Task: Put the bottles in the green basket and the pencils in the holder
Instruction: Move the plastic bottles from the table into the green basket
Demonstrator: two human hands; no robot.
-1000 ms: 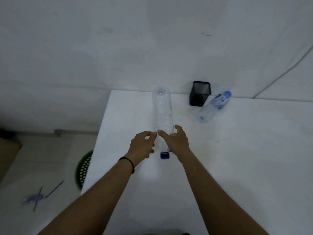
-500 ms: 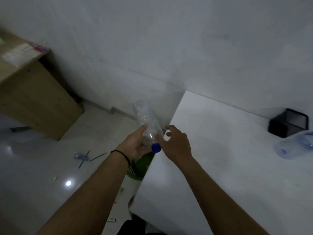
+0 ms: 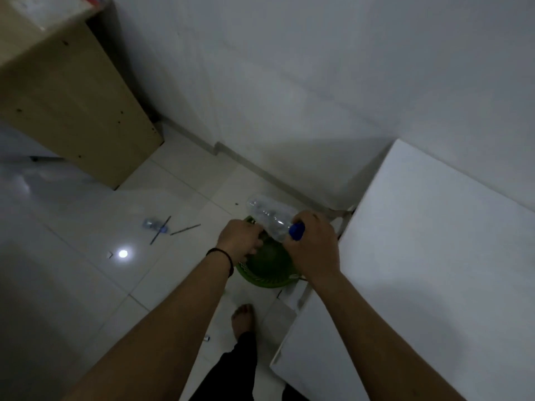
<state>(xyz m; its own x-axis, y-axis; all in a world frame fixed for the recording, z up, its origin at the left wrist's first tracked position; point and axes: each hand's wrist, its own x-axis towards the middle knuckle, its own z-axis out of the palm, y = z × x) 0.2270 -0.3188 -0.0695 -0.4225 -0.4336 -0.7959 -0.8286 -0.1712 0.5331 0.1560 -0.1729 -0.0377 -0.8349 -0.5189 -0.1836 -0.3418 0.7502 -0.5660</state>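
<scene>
I hold a clear plastic bottle with a blue cap nearly level, just above the green basket on the floor. My right hand grips its neck at the cap end. My left hand is closed on the bottle's side beneath it. The basket stands beside the white table's left edge, partly hidden by both hands. Two dark pencils and a small bottle lie on the tiled floor to the left. The holder is out of view.
A brown cabinet stands at the back left against the white wall. My bare foot and dark trouser leg are on the floor just below the basket. A small object lies by my leg.
My view swung left and down, off the table. Both hands carried the bottle from over the table's edge down to just above the basket. The holder and second table bottle left view.
</scene>
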